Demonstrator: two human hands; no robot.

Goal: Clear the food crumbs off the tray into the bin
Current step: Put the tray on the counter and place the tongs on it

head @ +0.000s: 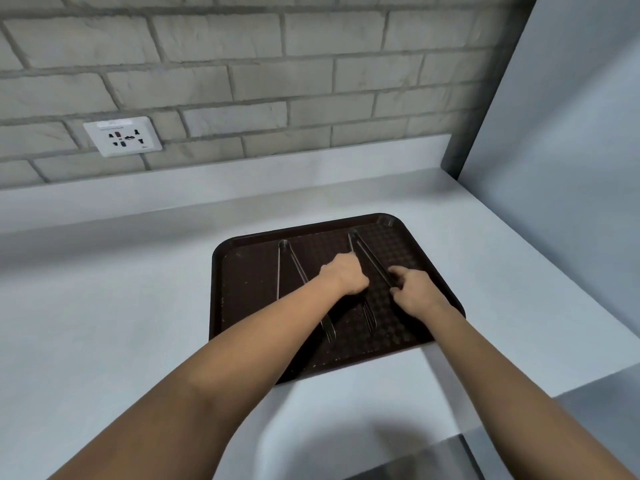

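- Now left hand (344,273) and right hand (414,289) each grip tongs (369,254) on tray (249,282)
- Other tongs (289,261) lie at 9 o'clock

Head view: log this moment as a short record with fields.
surface: pale grey countertop against a grey brick wall
tray: dark brown rectangular plastic tray, near edge overhanging the counter's front
on tray: two metal tongs, forks, pale crumb specks
left hand: curled, knuckles up, over cutlery at the tray's middle
right hand: fingers curled round an arm of the right tongs
wall fitting: white socket plate
bin: not in view
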